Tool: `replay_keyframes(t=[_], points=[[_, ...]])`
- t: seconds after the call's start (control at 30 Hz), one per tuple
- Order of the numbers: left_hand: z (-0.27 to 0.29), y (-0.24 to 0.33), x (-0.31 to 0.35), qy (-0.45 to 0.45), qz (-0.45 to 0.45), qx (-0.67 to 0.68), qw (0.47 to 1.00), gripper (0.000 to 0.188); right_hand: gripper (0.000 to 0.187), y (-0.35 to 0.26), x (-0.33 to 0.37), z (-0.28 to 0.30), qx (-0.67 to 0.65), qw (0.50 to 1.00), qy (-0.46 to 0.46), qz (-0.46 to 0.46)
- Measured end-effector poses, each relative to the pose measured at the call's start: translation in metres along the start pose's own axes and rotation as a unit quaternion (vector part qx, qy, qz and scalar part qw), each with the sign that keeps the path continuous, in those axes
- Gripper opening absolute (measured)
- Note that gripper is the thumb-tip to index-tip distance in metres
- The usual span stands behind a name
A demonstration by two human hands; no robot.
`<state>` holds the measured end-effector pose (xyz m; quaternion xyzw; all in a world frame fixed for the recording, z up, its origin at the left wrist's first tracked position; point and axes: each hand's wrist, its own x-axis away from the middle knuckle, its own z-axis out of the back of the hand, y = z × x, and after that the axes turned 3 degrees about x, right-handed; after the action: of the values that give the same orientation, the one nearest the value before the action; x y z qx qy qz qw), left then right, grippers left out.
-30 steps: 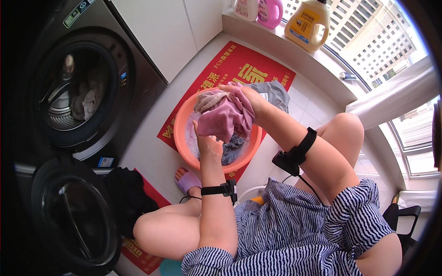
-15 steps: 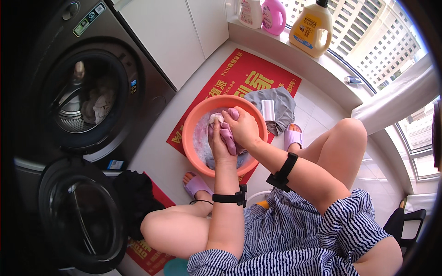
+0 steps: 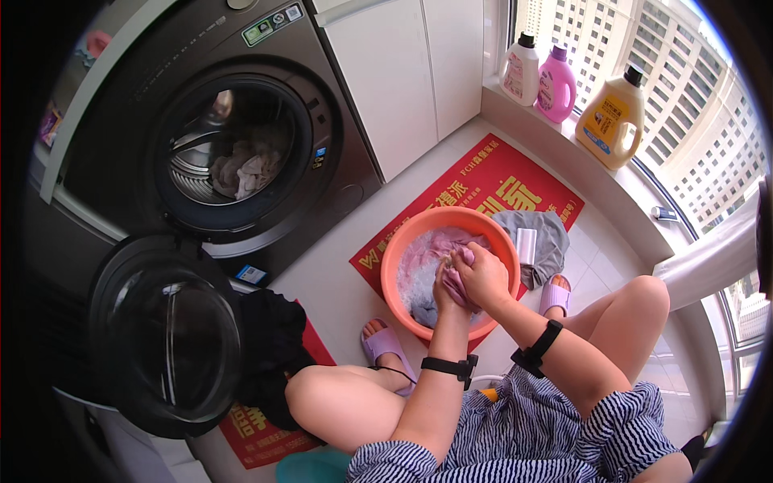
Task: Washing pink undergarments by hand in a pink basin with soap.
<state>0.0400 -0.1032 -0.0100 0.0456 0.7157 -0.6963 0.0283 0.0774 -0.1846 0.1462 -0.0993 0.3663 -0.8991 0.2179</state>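
Near the middle of the frame, the left hand (image 3: 444,295) and the right hand (image 3: 489,279) press together around a bunched pink cloth (image 3: 456,290), above the right part of the orange tub (image 3: 390,278). The grip of each hand is closed, fingers curled round the cloth, with a bit of pink poking out at the top; how hard they squeeze I cannot tell. To work it well, I would keep the bundle low over the suds (image 3: 415,279) so that drips land inside, let the two palms bear evenly, and turn the cloth so each fold gets its share. More pink fabric (image 3: 452,241) lies along the tub's far side — whether it joins the held piece is unclear — and a grey-blue cloth (image 3: 424,312) sits at the lower left. As for edges, the tub's right rim is just beside the right hand, with a grey cloth (image 3: 551,251) and a white packet (image 3: 527,246) beyond it. The roomier side looks to be leftward, over the suds; the slippers (image 3: 382,344) flank the tub below.
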Motion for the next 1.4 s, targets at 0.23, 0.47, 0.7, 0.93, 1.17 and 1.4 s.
replay_keyframes(t=[0.23,0.47,0.7,0.93,1.17,1.4], points=[[0.008,0.006,0.000,-0.027,-0.318,-0.839,0.441,0.043,0.085,0.009,-0.005,-0.002,-0.087,0.994,-0.064,0.020],[-0.008,0.005,-0.008,-0.120,-0.305,-0.880,0.343,0.048,0.095,-0.019,0.005,0.025,-0.182,0.967,-0.136,0.117],[-0.005,-0.041,-0.012,-0.092,-0.337,-0.747,0.566,0.054,0.112,-0.025,-0.002,0.033,0.121,0.909,-0.314,0.247],[-0.016,-0.113,-0.012,-0.119,-0.405,-0.658,0.624,0.060,0.100,-0.062,-0.039,0.002,0.099,0.959,-0.247,0.101],[-0.035,-0.121,0.000,-0.045,-0.352,-0.670,0.652,0.064,0.073,-0.036,-0.100,-0.010,-0.001,0.958,-0.286,0.001],[-0.043,-0.053,0.006,0.162,-0.510,-0.523,0.663,0.053,0.063,-0.081,-0.158,-0.015,0.130,0.919,-0.372,-0.008]])
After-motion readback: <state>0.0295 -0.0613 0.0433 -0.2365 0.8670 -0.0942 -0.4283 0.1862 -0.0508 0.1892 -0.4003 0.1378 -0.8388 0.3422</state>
